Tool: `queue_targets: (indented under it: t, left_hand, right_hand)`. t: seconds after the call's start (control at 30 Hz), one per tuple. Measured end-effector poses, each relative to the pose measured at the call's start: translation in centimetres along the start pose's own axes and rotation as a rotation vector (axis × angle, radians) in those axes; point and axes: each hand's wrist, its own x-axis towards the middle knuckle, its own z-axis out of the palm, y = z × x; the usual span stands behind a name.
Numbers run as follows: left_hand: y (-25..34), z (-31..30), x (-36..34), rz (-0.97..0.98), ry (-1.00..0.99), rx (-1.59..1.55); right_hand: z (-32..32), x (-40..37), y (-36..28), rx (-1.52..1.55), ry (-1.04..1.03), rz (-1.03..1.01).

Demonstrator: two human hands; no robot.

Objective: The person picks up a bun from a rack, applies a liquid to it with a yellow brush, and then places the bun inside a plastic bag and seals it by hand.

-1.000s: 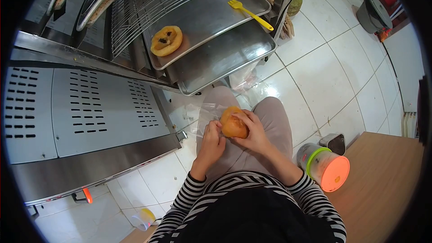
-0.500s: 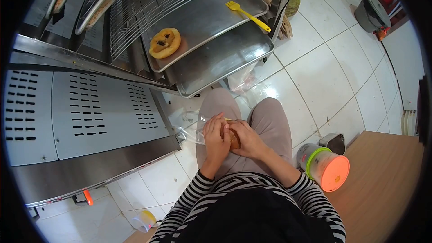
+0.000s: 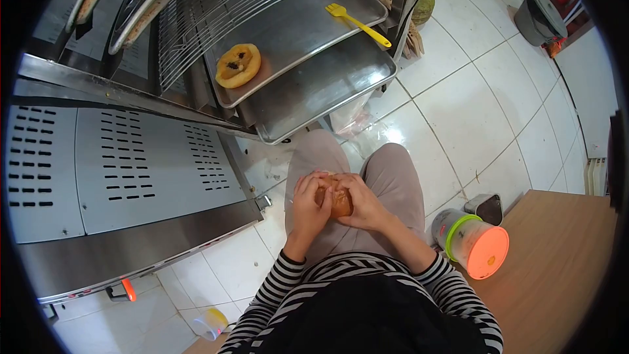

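Observation:
Over my lap, a browned bread bun [image 3: 341,206] with a glossy surface sits between my two hands. My left hand [image 3: 309,202] curls round its left side, thumb pressed against the front. From the other side my right hand [image 3: 364,206] grips it, fingers bent over the top. Part of the bun is hidden under the fingers. In front of my knees, a round bread with a dark-spotted filling [image 3: 238,65] lies at the left end of a metal tray [image 3: 295,16]. A yellow brush-like utensil [image 3: 358,25] rests on that tray's right part.
A second tray [image 3: 327,88] juts out below the first, under a wire rack [image 3: 216,10]. To the left is a vented steel appliance [image 3: 137,157]. An orange-lidded tub [image 3: 487,253] stands at right beside a wooden surface [image 3: 557,262].
More of the bun shows between my hands. The clear plastic that stuck out left of my left hand is no longer seen there. Both hands stay over my lap.

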Motion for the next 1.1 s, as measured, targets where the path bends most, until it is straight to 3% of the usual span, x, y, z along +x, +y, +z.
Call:
queue_targets:
  t: [0.17,0.27,0.47,0.7,0.8,0.87,1.0,1.1]
  left_hand:
    - [0.7,-0.2,-1.2,-0.034,0.165,0.143]
    - [1.0,-0.9,-2.3,-0.076,0.105,0.326]
    - [1.7,-0.7,-3.3,-0.056,0.058,0.367]
    - [2.2,1.2,-2.7,0.04,0.145,0.257]
    - [1.9,1.3,-2.4,0.037,0.108,0.248]
    - [1.8,0.6,-2.7,-0.094,0.043,0.274]
    - [1.5,1.7,-3.4,-0.109,0.046,0.226]
    - [1.6,2.2,-3.4,0.0,0.064,0.222]
  right_hand:
    - [0.5,0.0,0.0,-0.028,0.196,0.037]
    - [1.3,0.1,-0.2,-0.044,0.246,0.097]
    - [2.5,0.1,-0.6,-0.17,0.366,0.148]
    - [3.0,0.1,0.3,-0.248,0.43,0.076]
    - [2.3,0.2,-0.3,-0.211,0.447,0.129]
    - [1.7,0.3,-0.8,-0.137,0.474,0.255]
    - [2.9,-0.3,0.2,-0.166,0.499,0.179]
    - [3.4,-0.6,1.3,-0.262,0.473,0.109]
